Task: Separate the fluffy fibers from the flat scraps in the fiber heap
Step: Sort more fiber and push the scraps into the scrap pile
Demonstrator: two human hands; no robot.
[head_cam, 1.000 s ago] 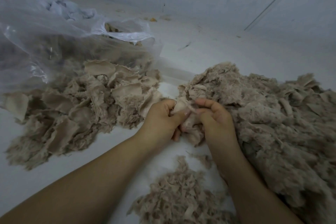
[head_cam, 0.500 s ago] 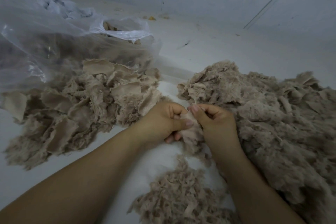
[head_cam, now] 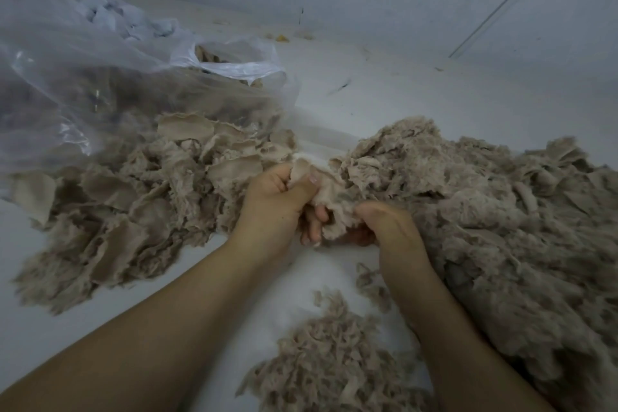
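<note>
Since half a second ago, the clump [head_cam: 329,202] has been lifted slightly and stretched between the hands, its pale flat edge now raised above the left hand [head_cam: 276,201]. That edge is pinched between the left thumb and curled fingers [head_cam: 314,227], while the clump's fluffy lower part is gripped by the right hand [head_cam: 389,226], whose fingers are curled under and mostly hidden. Three heaps are counted on the white bench [head_cam: 384,100]: the flat scraps [head_cam: 133,211] at left, the unsorted fiber heap [head_cam: 501,227] at right, touching the clump, and the fluffy fibers [head_cam: 334,365] nearest the camera. One clear plastic bag [head_cam: 83,77] lies behind the scraps.
</note>
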